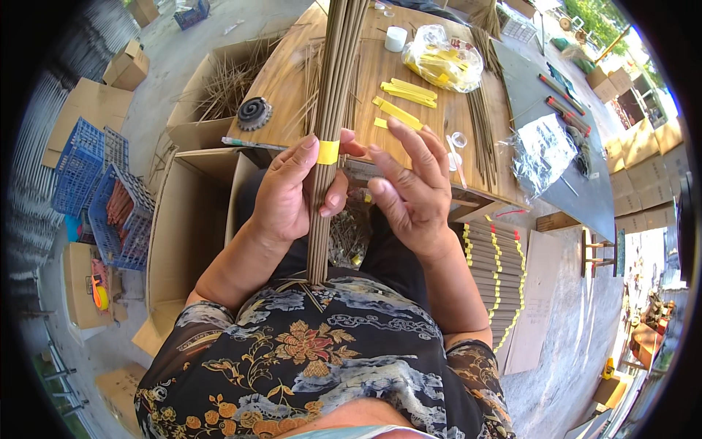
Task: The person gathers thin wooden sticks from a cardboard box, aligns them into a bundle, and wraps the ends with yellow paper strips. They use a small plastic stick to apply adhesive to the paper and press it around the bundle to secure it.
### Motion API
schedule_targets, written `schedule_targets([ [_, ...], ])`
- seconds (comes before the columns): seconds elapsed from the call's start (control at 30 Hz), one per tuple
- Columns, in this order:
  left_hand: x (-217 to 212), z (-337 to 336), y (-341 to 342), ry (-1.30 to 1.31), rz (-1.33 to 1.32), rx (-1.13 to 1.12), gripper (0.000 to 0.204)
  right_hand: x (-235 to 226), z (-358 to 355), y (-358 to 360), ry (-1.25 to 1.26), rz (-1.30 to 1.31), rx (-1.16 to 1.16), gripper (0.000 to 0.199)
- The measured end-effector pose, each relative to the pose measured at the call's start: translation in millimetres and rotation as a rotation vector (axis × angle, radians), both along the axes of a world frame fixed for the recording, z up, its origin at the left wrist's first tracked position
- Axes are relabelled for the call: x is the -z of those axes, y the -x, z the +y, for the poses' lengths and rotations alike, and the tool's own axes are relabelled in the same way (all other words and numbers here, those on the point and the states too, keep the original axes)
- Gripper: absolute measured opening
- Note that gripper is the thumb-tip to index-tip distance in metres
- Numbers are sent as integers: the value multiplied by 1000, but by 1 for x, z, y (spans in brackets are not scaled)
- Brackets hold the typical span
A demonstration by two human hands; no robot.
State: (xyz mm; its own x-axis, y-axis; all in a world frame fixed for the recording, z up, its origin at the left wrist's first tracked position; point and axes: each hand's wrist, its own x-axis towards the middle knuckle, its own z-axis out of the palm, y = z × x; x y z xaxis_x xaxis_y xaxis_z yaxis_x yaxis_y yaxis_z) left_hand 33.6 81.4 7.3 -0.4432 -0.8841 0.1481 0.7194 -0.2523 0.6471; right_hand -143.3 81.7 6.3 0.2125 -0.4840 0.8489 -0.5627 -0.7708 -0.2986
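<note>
A long bundle of thin brown incense sticks point(338, 80) stands almost upright in front of my chest, its lower end by my shirt. My left hand point(287, 192) is closed round it, thumb on the near side. A yellow paper band point(328, 152) wraps the bundle at the level of my thumb. Just to the right, my right hand point(417, 192) is raised with its fingers apart and holds nothing. On the wooden table point(373, 55) beyond lie yellow paper strips point(406, 92), with a plastic bag of yellow strips point(442, 60) behind them.
A dark coiled round object point(254, 114) sits at the table's left edge, near a white jar point(395, 39). Open cardboard boxes point(191, 219) and blue crates point(117, 212) stand to the left. Banded stick bundles point(486, 271) lie low on the right, below a grey table point(578, 161).
</note>
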Motion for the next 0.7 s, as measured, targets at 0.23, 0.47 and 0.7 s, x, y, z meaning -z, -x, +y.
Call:
schedule_targets([
  [0.23,-4,-6,4,190,-104,-131,30,3,3,-4,-558,-407,-32,21],
  [0.47,-9,-3,18,278,-136,-130,28,-42,-17,-29,-664,-503,-554,31],
  [0.7,-17,-11,-16,346,-534,-177,34,-40,-22,-20,-651,-423,-549,23],
])
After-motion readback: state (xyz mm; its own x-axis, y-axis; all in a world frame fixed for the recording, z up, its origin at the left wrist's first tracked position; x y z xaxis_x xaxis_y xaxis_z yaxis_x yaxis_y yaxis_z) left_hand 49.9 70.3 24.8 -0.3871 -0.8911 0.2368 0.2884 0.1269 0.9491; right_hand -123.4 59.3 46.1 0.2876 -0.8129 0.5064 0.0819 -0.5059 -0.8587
